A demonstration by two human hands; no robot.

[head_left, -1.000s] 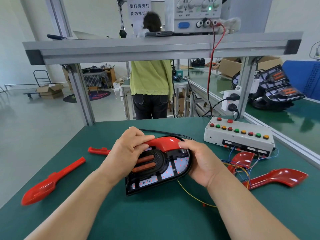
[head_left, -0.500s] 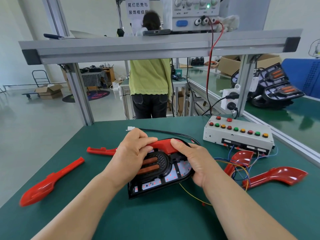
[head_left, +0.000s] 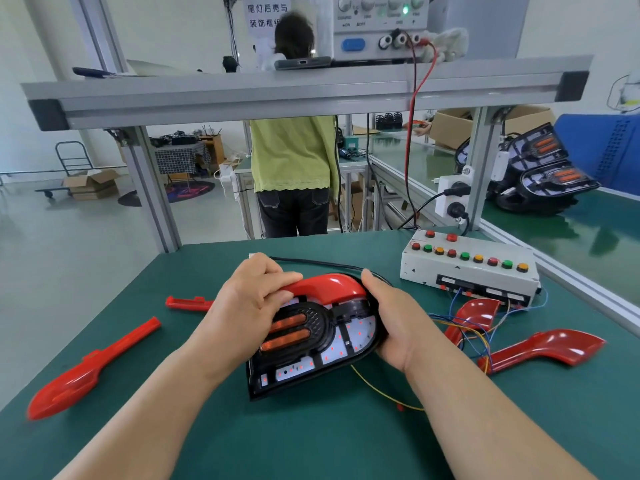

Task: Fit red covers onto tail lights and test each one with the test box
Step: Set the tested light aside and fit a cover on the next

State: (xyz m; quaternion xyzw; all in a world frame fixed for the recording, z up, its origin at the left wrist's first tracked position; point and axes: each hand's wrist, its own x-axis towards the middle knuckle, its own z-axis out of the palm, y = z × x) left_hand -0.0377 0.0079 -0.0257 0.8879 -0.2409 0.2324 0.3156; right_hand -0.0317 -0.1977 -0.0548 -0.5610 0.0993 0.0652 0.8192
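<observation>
On the green bench (head_left: 311,445), left of the test box (head_left: 467,271), lies a black tail light (head_left: 332,348) with a red cover (head_left: 329,287) along its far edge. The left hand (head_left: 249,306) curls its fingers over the cover's left end; the right hand (head_left: 398,323) clasps the light's right rim.

I lose the red cover (head_left: 329,287) at nine o'clock under the left hand (head_left: 249,306); right hand (head_left: 394,323) fingers perhaps curl beneath the tail light (head_left: 311,344).
</observation>
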